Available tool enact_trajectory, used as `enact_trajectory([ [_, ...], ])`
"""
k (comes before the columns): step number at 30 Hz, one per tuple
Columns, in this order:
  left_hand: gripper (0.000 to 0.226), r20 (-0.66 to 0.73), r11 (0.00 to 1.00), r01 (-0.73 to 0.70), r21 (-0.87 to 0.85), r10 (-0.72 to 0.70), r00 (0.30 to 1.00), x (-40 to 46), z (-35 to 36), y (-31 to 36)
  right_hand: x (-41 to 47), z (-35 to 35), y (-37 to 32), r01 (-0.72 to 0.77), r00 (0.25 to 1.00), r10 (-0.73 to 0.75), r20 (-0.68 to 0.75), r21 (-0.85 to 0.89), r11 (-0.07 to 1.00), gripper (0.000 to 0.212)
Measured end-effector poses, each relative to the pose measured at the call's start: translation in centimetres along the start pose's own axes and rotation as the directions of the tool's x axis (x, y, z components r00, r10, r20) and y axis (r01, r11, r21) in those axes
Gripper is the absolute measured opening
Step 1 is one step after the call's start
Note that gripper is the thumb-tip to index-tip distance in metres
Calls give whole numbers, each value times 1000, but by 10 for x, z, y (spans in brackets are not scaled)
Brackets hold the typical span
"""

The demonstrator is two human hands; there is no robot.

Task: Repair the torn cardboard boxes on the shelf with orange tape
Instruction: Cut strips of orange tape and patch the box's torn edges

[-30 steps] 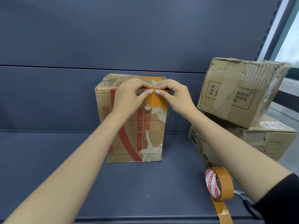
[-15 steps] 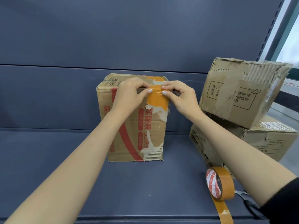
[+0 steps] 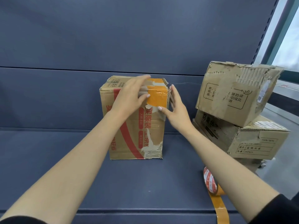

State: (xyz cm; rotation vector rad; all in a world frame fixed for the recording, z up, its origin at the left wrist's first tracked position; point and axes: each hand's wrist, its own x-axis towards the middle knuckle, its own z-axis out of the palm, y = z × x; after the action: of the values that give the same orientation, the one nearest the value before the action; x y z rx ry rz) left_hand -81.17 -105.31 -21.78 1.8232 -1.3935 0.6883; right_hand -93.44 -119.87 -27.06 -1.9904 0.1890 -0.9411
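Torn cardboard box (image 3: 129, 139), upright, orange tape patch (image 3: 157, 98) at 1 o'clock corner. Left hand (image 3: 129, 96), right hand (image 3: 175, 109): fingers straight, flat against box, gripping nothing. Tape roll (image 3: 210, 181) at 5 o'clock.

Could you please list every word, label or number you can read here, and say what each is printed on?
"服装": red band on the front box; its other red characters are partly covered or torn.
"球的环", "回收处": framed panel on the top stacked box.
"24PCS": label table on the lower stacked box; other rows blurred.
Tape roll core print: unreadable.
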Motion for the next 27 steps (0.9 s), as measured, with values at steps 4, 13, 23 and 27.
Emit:
enact_trajectory([
  [4, 53, -314, 997, 74, -29, -79, 946, -37, -1, 1, -24, 12, 17, -151, 985, 154, -83, 47, 987, 82],
  [13, 88, 55, 498, 711, -497, -799, 598, -167, 47, -37, -90, 45, 54, -429, 902, 431, -22, 65, 901, 54],
  [23, 52, 9, 517, 703, -487, -803, 596, -188, 29, -28, -123, 45, 40, -328, 935, 317, -158, -42, 944, 46],
  [27, 54, 0, 505, 611, -610, -771, 636, -195, 1, -3, -141, 39, 17, -223, 950, 230, -210, 54, 973, 57],
])
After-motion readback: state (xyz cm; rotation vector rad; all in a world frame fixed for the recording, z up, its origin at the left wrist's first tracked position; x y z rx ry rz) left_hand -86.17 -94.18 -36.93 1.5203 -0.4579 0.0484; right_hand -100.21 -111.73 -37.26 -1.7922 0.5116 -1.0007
